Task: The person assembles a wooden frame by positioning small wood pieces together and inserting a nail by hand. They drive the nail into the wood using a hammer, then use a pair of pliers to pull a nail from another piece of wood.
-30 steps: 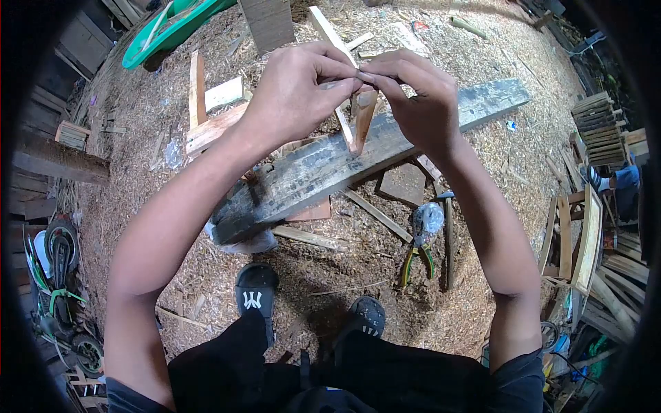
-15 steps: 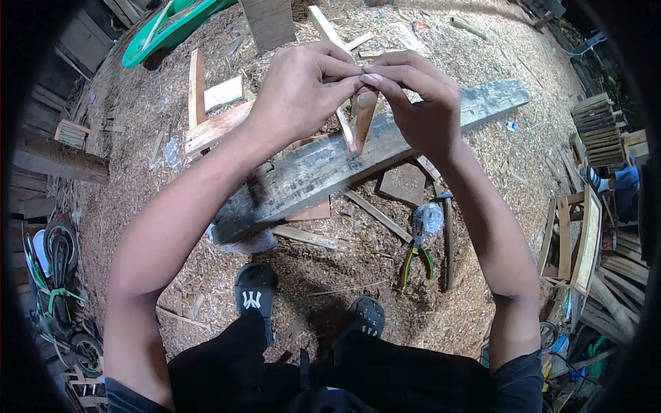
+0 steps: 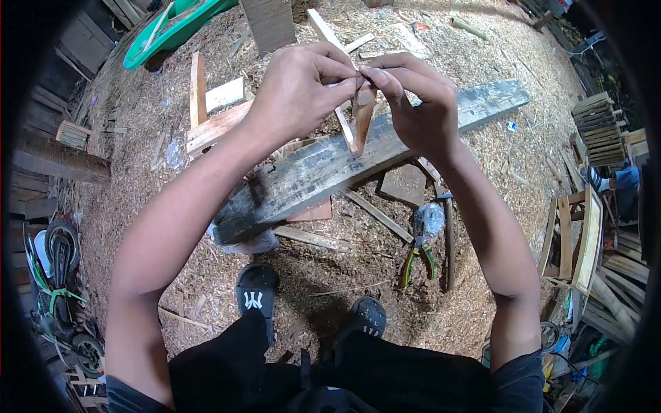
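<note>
My left hand [image 3: 299,86] and my right hand [image 3: 420,96] meet fingertip to fingertip, both closed in a pinch. Whatever lies between the fingers is too small to make out. Just below the fingertips stands a narrow wooden piece [image 3: 363,120], joined at its lower end to a thin strip [image 3: 344,129]. They rest at a thick, dark-stained beam [image 3: 303,180] that crosses the ground diagonally. Pliers [image 3: 418,261] with green and yellow handles lie below the beam, by a clear plastic bag [image 3: 428,219]. Beside them is a hammer [image 3: 449,241].
Wood shavings cover the ground. A green tub [image 3: 162,43] is at the upper left, near wooden offcuts [image 3: 225,94]. A wooden frame [image 3: 585,241] and stacked slats [image 3: 593,131] are at right, near another person's leg [image 3: 625,184]. A small bike [image 3: 62,282] stands at left.
My right fingertips have shifted slightly left, and more of the wooden piece's top shows beneath them. The rest looks nearly the same.
</note>
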A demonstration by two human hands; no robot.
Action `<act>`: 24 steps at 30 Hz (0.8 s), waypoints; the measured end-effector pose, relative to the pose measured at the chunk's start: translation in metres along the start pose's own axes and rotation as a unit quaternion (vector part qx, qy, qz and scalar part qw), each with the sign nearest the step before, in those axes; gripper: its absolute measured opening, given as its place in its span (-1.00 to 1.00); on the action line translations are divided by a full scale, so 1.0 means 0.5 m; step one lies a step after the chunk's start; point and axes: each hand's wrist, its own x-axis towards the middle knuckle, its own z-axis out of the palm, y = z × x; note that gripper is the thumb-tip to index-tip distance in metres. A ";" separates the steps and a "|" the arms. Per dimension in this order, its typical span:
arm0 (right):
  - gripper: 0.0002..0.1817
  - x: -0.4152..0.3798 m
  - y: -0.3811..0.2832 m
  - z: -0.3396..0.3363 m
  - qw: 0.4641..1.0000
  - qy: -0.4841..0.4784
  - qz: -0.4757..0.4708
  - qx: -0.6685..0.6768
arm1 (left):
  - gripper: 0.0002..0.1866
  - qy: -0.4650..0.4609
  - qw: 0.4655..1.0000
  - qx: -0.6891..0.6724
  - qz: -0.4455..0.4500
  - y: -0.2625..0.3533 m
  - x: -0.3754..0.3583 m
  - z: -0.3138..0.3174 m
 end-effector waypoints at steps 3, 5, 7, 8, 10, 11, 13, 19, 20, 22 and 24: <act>-0.88 0.001 -0.004 -0.002 1.000 -0.005 0.002 -0.004 | -0.85 -0.002 1.000 0.012 -0.004 0.005 -0.001 -0.001; -0.88 0.001 -0.006 -0.003 1.000 -0.008 0.001 -0.010 | -0.85 0.004 1.000 0.008 0.001 0.000 -0.001 0.002; -0.87 -0.003 -0.006 -0.003 1.000 -0.007 0.009 -0.006 | -0.84 0.010 1.000 0.004 0.004 -0.005 -0.001 0.005; -0.87 -0.003 -0.006 -0.003 1.000 -0.007 0.008 -0.006 | -0.84 0.015 1.000 0.000 0.007 -0.006 -0.001 0.005; -0.87 -0.004 -0.007 -0.003 1.000 -0.009 0.003 -0.012 | -0.84 0.015 1.000 0.006 0.007 -0.002 -0.002 0.004; -0.87 -0.003 -0.008 -0.003 1.000 -0.009 0.003 -0.013 | -0.84 0.014 1.000 0.013 0.007 0.000 -0.003 0.004; -0.88 -0.002 -0.009 -0.004 1.000 -0.013 0.003 -0.004 | -0.85 0.012 1.000 0.005 0.003 0.002 -0.003 0.004; -0.89 -0.001 -0.016 0.000 1.000 -0.002 0.007 -0.008 | -0.86 0.006 1.000 0.005 -0.002 0.007 -0.004 -0.001; -0.89 0.000 -0.016 0.000 1.000 -0.001 0.006 -0.008 | -0.86 0.004 1.000 0.010 -0.007 0.007 -0.004 -0.001; -0.90 0.000 -0.017 0.000 1.000 -0.006 0.014 -0.009 | -0.86 0.002 1.000 0.007 -0.014 0.010 -0.005 -0.002; -0.90 0.001 -0.021 0.001 1.000 -0.002 0.017 -0.011 | -0.85 -0.001 1.000 0.003 -0.023 0.012 -0.005 -0.002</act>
